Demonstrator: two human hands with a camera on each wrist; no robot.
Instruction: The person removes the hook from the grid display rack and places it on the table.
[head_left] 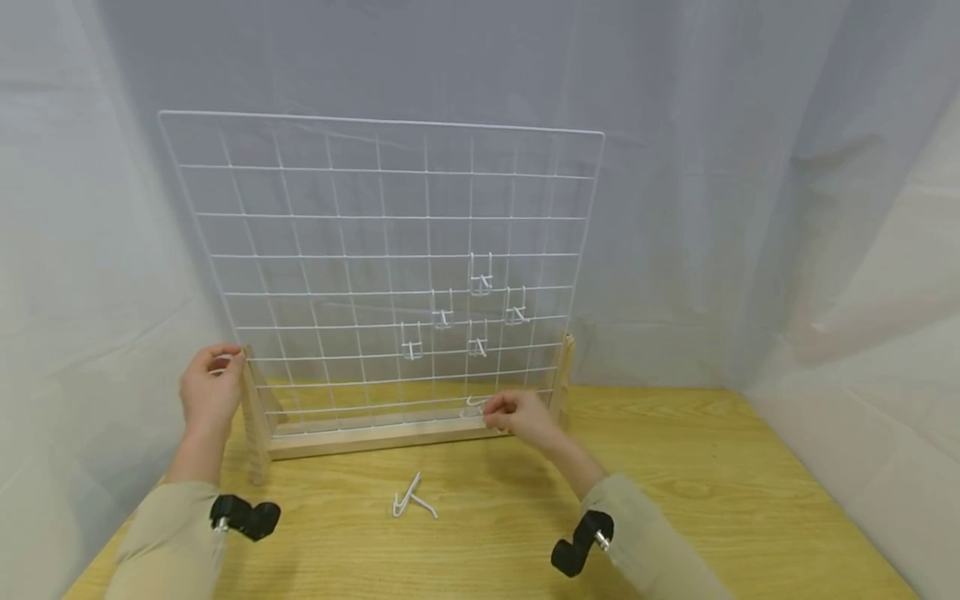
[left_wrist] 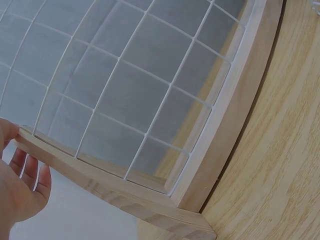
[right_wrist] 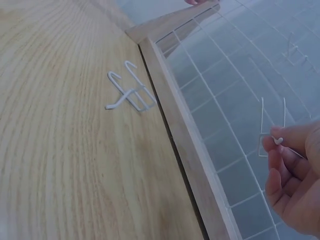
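A white wire grid [head_left: 378, 171] stands upright in a wooden stand [head_left: 375, 438]. My left hand [head_left: 208, 393] pinches the top of the stand's left post [left_wrist: 80, 170], thumb on one side and fingers on the other. Low at the grid's right part, my right hand [head_left: 525, 418] holds a white wire hook [right_wrist: 261, 137] by its projecting arm, between thumb and fingertips. Its two upper prongs point up and overlap the grid in the right wrist view. Another white wire hook [head_left: 407, 498] lies loose on the table before the stand.
Several white hooks hang on the grid's right half, including an uppermost one [head_left: 481, 283] and a leftmost one [head_left: 411, 350]. The wood-grain table [head_left: 675, 500] lies beneath. Pale sheeting [head_left: 675, 208] hangs behind and at both sides.
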